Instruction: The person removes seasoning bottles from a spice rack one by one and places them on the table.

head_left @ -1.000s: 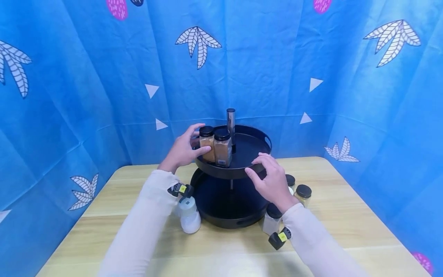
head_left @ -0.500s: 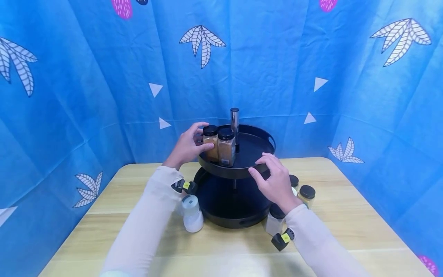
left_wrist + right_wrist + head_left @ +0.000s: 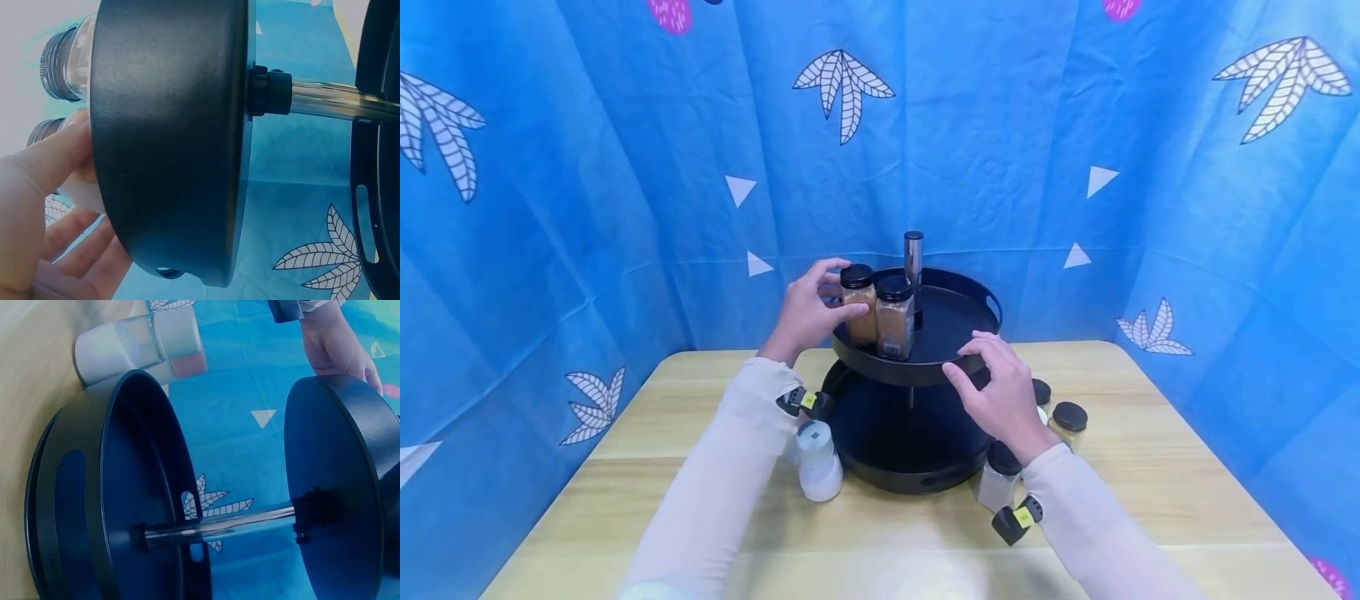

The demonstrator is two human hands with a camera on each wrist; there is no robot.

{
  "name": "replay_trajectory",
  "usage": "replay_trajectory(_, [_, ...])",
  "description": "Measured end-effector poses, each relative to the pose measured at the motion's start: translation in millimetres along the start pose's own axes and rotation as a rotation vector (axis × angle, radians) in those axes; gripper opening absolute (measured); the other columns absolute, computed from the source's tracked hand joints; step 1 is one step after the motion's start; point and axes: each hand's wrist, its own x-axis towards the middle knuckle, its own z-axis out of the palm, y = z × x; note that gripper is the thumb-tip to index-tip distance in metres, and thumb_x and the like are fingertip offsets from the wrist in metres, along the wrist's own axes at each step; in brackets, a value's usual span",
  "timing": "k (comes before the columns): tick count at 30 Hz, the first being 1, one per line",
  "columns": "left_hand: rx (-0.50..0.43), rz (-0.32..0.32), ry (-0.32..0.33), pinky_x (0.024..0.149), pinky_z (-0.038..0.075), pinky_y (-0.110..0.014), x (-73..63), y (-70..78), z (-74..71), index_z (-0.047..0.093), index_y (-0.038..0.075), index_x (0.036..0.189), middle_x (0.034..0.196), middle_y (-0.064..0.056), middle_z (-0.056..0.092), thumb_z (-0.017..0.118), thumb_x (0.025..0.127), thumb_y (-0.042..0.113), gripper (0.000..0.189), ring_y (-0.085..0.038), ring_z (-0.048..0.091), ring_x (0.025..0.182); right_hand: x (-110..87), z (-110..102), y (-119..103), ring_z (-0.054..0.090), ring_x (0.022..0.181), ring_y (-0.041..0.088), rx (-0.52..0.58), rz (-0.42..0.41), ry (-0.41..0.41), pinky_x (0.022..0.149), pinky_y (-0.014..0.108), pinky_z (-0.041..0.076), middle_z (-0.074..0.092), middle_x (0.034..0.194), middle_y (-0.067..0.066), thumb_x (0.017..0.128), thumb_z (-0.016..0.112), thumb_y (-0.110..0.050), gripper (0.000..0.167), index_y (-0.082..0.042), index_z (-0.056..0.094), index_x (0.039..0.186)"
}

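Two spice jars with black lids stand on the upper tier of a black two-tier round tray. My left hand grips the left jar of light brown powder, thumb in front and fingers behind. Touching its right side is the other jar, filled with darker brown powder. In the left wrist view the left hand is beside the tier's wall, which hides the jar's lower part. My right hand is at the upper tier's front right rim, its fingers loosely bent and apart from the thumb; contact with the rim is unclear.
A white-capped jar stands left of the lower tier. Several black-lidded jars, such as one of white powder and one of yellowish contents, stand at the right. A chrome post rises through the tray's middle.
The left jar has risen and tilted slightly in my left hand. My right hand keeps its place by the rim. The whole head view has shifted a little.
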Motion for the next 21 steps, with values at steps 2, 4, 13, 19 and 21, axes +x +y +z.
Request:
replay_trajectory(2, [0.007,0.011,0.037,0.085,0.055,-0.043,-0.2,1.5,-0.6,0.052,0.016,0.135,0.123,-0.014,0.061,0.081,0.08,0.029,0.063,-0.028,0.061,0.108,0.2,-0.1,0.0,0.054,0.121,0.034,0.001,0.001,-0.003,0.103,0.054,0.039,0.066,0.115,0.02,0.084,0.075,-0.02,0.025,-0.002,0.066,0.098])
replay_trajectory(4, [0.021,0.026,0.075,0.083,0.055,-0.044,0.0,3.6,-1.6,0.053,0.015,0.134,0.121,-0.014,0.062,0.081,0.08,0.031,0.063,-0.028,0.062,0.106,0.6,-0.3,-0.1,0.054,0.121,0.034,0.003,0.003,-0.005,0.104,0.054,0.039,0.066,0.115,0.02,0.084,0.075,-0.02,0.024,-0.002,0.066,0.098])
replay_trajectory(13, [0.06,0.057,0.169,0.085,0.052,-0.046,1.4,13.2,-7.0,0.055,0.015,0.133,0.114,-0.012,0.065,0.082,0.077,0.037,0.065,-0.025,0.062,0.103,2.0,-1.3,0.5,0.053,0.122,0.033,-0.003,0.017,-0.009,0.104,0.054,0.039,0.066,0.114,0.019,0.085,0.074,-0.02,0.024,-0.003,0.066,0.099])
replay_trajectory(19, [0.073,0.071,0.199,0.083,0.054,-0.045,-2.5,16.2,-9.2,0.055,0.014,0.132,0.112,-0.012,0.066,0.082,0.078,0.035,0.065,-0.025,0.063,0.101,-0.5,-0.1,1.5,0.054,0.12,0.033,-0.001,0.008,-0.008,0.104,0.055,0.039,0.067,0.112,0.018,0.084,0.075,-0.019,0.024,-0.002,0.066,0.098])
replay_trajectory(21, [0.073,0.089,0.22,0.081,0.054,-0.044,-3.3,17.6,-10.7,0.055,0.012,0.132,0.11,-0.013,0.066,0.083,0.078,0.034,0.064,-0.025,0.063,0.099,-0.4,-0.1,1.6,0.054,0.12,0.034,0.004,-0.001,-0.003,0.103,0.055,0.039,0.067,0.11,0.018,0.084,0.075,-0.018,0.023,-0.001,0.066,0.098])
